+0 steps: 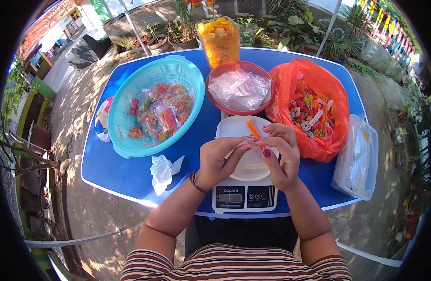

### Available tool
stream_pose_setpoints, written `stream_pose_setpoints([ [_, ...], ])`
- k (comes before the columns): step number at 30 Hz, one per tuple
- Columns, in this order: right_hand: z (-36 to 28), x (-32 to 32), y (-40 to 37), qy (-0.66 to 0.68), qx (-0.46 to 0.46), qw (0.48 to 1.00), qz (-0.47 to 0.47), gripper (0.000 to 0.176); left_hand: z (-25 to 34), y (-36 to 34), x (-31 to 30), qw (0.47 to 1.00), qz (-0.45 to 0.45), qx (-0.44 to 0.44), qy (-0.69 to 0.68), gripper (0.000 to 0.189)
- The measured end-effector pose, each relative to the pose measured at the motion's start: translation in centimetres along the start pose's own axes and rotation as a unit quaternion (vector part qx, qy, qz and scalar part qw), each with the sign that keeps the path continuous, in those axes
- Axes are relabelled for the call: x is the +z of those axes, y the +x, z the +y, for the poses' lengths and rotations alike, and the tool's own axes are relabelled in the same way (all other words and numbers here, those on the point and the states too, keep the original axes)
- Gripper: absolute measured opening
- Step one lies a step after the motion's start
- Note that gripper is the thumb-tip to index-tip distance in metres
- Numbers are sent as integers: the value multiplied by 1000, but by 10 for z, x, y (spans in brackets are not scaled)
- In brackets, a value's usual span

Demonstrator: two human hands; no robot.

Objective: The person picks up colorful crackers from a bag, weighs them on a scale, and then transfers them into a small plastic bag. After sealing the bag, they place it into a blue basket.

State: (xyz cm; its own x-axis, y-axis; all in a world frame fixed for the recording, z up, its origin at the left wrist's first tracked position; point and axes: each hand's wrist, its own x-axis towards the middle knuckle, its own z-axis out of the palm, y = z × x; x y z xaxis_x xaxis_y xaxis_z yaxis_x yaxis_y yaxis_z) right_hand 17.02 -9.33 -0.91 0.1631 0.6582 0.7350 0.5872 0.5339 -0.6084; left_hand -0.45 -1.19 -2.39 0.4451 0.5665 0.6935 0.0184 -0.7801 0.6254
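Note:
My left hand [219, 158] and my right hand [283, 157] meet above the white plate [235, 125] of a kitchen scale [245, 199]. Fingers and thumbs of both are pinched together around what looks like a small clear plastic bag, mostly covered by the fingers. On the plate, an orange twisted snack piece [252, 127] shows just beyond my fingertips. A pale ridged piece [256, 166] lies lower down, between my wrists.
A turquoise basket [124, 89] with filled packets stands left. Behind the scale is a red basket [214, 97] of clear bags, backed by a yellow-filled container [220, 44]. A red bag [282, 93] of colourful snacks, a clear box [339, 175] and crumpled white plastic [162, 173] lie around.

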Motion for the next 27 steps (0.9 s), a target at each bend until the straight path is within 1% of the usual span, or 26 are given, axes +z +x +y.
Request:
stream_pose_setpoints([
  [2, 1, 5, -5, 63, 107, 989, 76, 16, -2, -5, -1, 996, 6, -82, -23, 15],
  [3, 5, 5, -6, -9, 95, 995, 40, 17, -4, -7, -1, 992, 11, -123, -34, 17],
  [5, 14, 2, -7, -150, 69, 986, -34, 19, -7, -4, 2, 976, 40, -156, -148, 19],
  [6, 14, 1, -5, -232, 15, 970, -75, 21, -9, -2, 3, 962, 54, -172, -203, 21],
  [9, 9, 5, -8, -273, 19, 956, -105, 21, -16, -2, 6, 933, 68, -205, -288, 18],
  [12, 11, 6, -10, -253, 22, 960, -114, 22, -24, -4, 5, 939, 60, -171, -294, 18],
  [15, 11, 6, -9, -187, 50, 979, -68, 25, -18, -3, 3, 939, 52, -197, -278, 18],
  [18, 9, 2, -5, -122, 75, 989, -44, 31, -19, -4, 4, 950, 40, -199, -236, 18],
  [21, 13, 2, -7, -91, 73, 993, -24, 35, -13, -4, 4, 955, 38, -207, -210, 19],
  [24, 8, 3, -6, 18, 149, 989, 16, 32, -15, -4, 2, 974, 24, -178, -137, 21],
  [27, 17, 7, -13, 157, 149, 970, 113, 29, -20, -8, 2, 975, 7, -177, -134, 23],
])
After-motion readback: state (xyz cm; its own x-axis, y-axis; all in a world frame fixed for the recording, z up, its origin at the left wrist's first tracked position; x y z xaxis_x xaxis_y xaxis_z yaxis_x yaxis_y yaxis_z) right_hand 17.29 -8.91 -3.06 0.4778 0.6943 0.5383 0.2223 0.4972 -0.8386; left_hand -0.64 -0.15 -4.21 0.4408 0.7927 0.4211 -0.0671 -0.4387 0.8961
